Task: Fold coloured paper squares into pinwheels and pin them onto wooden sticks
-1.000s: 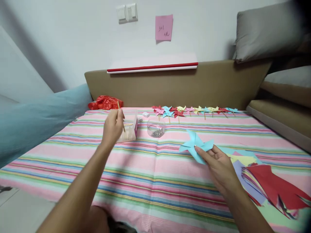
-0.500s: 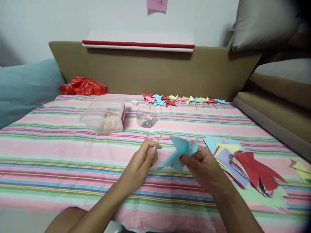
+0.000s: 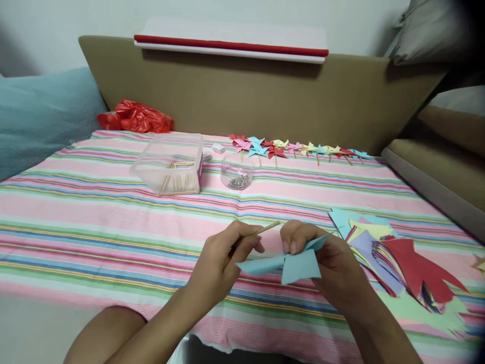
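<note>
So there's one light blue paper pinwheel [image 3: 301, 267], up in the air over the striped cloth [image 3: 113, 222], and the right hand [image 3: 336, 260] has it pinched, fingers closed near its middle. The left hand [image 3: 222, 255] has its fingers shut round one thin stick [image 3: 267, 229], tip just beside the right hand; can't tell if they touch. Farther back sits one clear box [image 3: 162, 151] with a bunch of sticks [image 3: 180, 181] inside, too many to count, then one round tub [image 3: 224, 174] of tiny metal bits [image 3: 239, 182]. Behind that, one little white box [image 3: 219, 148]. The stick-mounted pinwheels [image 3: 278, 151] along the back: I get roughly thirteen, some overlapping. One paper pile [image 3: 417, 263] on the right (sheets uncountable), one red plastic bag [image 3: 146, 119] back left.
</note>
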The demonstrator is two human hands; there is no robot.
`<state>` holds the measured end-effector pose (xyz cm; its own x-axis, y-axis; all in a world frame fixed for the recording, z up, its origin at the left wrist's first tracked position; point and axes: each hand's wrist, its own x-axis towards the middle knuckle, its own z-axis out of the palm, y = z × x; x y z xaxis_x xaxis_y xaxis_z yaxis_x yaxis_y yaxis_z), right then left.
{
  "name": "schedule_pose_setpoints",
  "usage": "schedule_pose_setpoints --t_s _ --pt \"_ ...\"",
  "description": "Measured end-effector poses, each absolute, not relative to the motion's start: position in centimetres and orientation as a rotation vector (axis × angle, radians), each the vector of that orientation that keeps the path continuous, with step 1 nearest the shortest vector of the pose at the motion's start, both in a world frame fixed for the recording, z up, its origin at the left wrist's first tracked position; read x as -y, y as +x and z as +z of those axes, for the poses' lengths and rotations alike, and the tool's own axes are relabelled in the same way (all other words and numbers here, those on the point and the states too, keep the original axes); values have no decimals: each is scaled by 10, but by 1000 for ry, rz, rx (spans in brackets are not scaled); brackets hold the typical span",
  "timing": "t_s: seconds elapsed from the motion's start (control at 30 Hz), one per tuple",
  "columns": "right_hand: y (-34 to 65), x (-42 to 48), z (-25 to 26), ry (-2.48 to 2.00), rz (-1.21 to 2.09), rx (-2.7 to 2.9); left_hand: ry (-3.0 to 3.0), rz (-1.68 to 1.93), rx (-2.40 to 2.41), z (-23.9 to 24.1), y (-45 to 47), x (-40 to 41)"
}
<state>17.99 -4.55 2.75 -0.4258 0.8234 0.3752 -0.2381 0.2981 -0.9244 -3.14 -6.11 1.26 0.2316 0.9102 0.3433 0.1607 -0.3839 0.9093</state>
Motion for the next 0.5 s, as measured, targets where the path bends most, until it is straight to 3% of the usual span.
schedule_pose_setpoints --t_s 0.3,0.5 --pt "173 58 38 -645 1020 1691 1411 1217 -807 9 -26 64" --pt "171 57 37 -675 978 1616 1328 1149 -836 13 -25 64"
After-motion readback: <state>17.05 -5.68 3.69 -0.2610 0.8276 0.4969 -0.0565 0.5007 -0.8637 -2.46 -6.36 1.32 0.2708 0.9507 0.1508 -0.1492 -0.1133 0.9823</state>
